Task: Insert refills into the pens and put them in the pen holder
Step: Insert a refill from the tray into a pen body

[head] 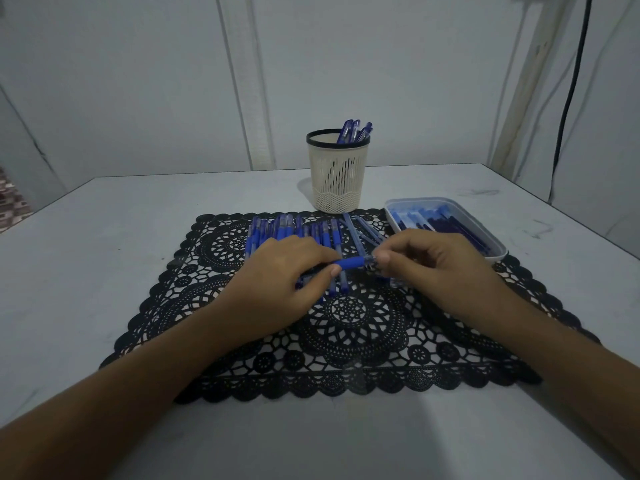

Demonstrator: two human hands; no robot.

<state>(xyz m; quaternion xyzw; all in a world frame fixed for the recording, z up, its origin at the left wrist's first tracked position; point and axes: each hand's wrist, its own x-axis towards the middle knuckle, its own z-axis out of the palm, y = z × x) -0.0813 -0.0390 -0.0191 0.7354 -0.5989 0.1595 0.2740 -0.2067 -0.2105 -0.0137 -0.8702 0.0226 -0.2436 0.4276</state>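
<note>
Blue pen (352,263) hangs level over pen row (288,231), cream pen holder (337,174) behind.

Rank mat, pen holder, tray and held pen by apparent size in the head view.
1. mat: clearly largest.
2-3. tray and pen holder: similar spread; the holder stands farther back and the right hand hides part of the tray, so unranked.
4. held pen: smallest.

free: table (104,237) left of mat (242,358) | blocked: pen holder (337,174) behind, tray (498,252) right
</note>
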